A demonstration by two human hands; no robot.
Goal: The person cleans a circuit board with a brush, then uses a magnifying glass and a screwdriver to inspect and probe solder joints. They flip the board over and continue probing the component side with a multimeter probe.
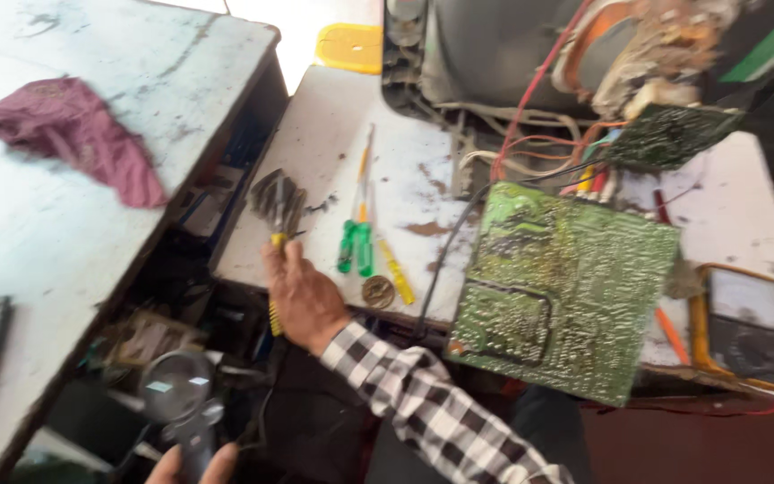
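On the white workbench (pixel 333 152), the right hand (pixel 302 300) is gripping a yellow-handled brush (pixel 278 211); the left hand (pixel 192 464) is clasping a magnifying glass (pixel 176 387) below.

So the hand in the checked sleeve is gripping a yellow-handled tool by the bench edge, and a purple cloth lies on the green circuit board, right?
Not quite. The purple cloth lies on the white table at the left, well apart from the green circuit board, as the head view shows. The rest holds: the hand in the checked sleeve grips a yellow-handled tool by the bench edge.
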